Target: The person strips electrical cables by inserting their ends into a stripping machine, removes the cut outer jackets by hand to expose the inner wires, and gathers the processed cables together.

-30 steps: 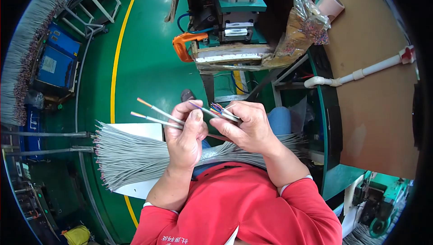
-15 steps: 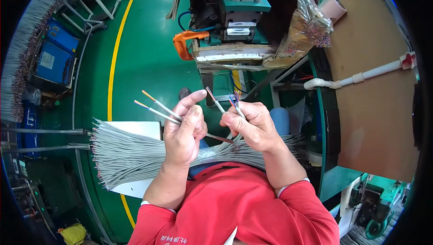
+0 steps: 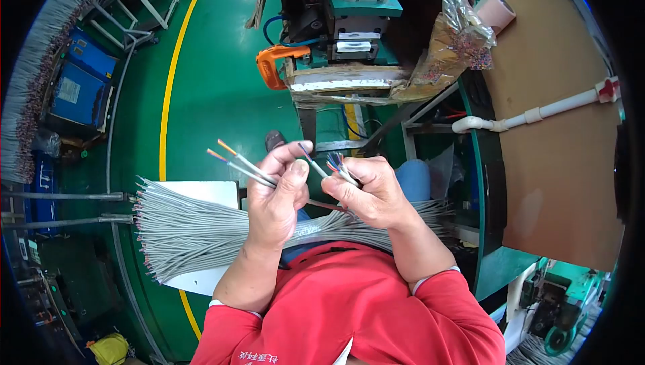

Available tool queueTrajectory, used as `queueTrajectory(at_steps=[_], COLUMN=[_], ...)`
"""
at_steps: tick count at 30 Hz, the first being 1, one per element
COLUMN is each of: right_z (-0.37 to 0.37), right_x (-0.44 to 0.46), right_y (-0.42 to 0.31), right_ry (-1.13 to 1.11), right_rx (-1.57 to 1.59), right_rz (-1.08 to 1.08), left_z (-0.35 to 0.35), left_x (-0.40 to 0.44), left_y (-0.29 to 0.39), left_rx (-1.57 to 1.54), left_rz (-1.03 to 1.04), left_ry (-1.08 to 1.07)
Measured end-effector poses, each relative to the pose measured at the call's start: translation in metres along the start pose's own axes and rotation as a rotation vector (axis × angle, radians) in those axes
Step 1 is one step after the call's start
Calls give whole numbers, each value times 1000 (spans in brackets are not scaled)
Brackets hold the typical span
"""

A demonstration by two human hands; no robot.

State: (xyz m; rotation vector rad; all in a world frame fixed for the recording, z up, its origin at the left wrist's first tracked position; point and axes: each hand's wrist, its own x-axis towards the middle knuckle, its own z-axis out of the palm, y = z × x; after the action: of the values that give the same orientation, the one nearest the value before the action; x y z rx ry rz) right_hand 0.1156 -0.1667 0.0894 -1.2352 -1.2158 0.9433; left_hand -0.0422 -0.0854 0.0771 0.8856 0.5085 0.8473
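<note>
My left hand (image 3: 279,194) is closed around two grey cables (image 3: 250,169), whose stripped ends with orange and blue wires point up and left. Its index fingertip is at the bare end of another grey cable (image 3: 314,163). That cable runs into my right hand (image 3: 371,190), which is closed on it and on several more stripped cable ends (image 3: 341,167) with coloured wires. Across my lap and a white board (image 3: 201,192) lies a large bundle of grey cables (image 3: 191,231), its cut ends fanned out at the left.
Ahead stands a machine (image 3: 363,39) on a bench with an orange handle (image 3: 270,66). A brown panel with a white pipe (image 3: 551,108) is at the right. More grey cables (image 3: 27,89) hang at the far left, near blue bins (image 3: 84,83).
My right hand has moved slightly left and down, and its cable ends now tilt left. My left hand has shifted a little, its cable tips moving right and down.
</note>
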Motion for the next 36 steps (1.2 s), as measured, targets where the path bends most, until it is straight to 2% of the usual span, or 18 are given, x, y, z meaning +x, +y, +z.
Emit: queueTrajectory(at_steps=[2, 5, 6, 9, 10, 13, 16, 25, 31, 36], right_z=[1, 0, 1, 0, -1, 0, 0, -2, 4, 4], right_x=[0, 3, 4, 3, 1, -2, -3, -2, -2, -2], right_y=[1, 8, 12, 13, 12, 8, 1, -3, 0, 0], right_ry=[14, 61, 97, 125, 120, 106, 73, 92, 157, 149], right_rx=[-18, -9, 10, 45, 63, 107, 158, -152, -205, -197], right_rz=[43, 56, 48, 59, 80, 96, 94, -53, -106, -64], left_z=[3, 17, 16, 9, 8, 1, 0, -3, -2, -4], left_x=[-1, -8, -7, -2, -2, -4, -1, -4, -6, -6], left_y=[1, 0, 1, 5, 4, -4, -5, -6, -2, -2], left_rx=[6, 336, 335, 628, 631, 142, 22, -169, -185, -192], left_rz=[-9, 272, 270, 538, 542, 91, 44, -21, -43, -42], left_ry=[-18, -1, -1, -602, -599, 16, 17, -3, 12, 8])
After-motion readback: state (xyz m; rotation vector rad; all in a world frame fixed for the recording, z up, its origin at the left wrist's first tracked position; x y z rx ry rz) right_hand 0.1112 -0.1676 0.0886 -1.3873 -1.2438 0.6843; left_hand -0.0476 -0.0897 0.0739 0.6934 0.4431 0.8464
